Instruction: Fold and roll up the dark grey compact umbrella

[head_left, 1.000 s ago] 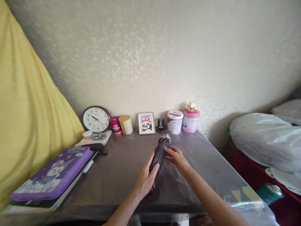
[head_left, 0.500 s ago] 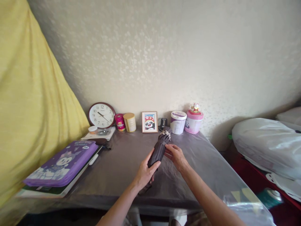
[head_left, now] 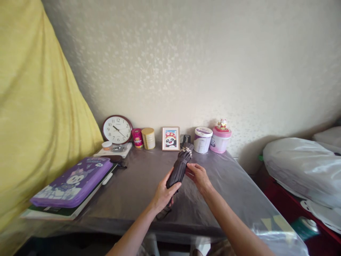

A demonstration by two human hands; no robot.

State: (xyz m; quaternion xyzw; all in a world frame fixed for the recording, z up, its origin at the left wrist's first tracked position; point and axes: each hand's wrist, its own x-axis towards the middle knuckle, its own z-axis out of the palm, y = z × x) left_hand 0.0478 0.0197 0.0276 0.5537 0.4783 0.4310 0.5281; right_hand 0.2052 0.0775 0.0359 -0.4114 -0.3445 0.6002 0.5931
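A folded dark umbrella (head_left: 178,171) is held up over the table, tilted with its patterned, frilled end pointing away from me. A strap runs round its middle. My left hand (head_left: 164,192) is wrapped round the lower part, thumb lying across the front. At the strap, on the umbrella's right side, my right hand (head_left: 197,176) pinches with thumb and fingers; its other fingertips are partly hidden behind the umbrella. A dark cord loop (head_left: 163,213) hangs below my left hand.
Along the wall stand a clock (head_left: 117,129), two cans (head_left: 148,138), a framed panda picture (head_left: 171,138) and two tubs (head_left: 203,140). A purple case (head_left: 71,181) lies on books at left. White plastic bags (head_left: 301,167) sit right of the table (head_left: 226,209).
The view has shifted slightly. Both hands keep their hold on the umbrella, with hardly any movement, and the cord loop below shows more clearly.
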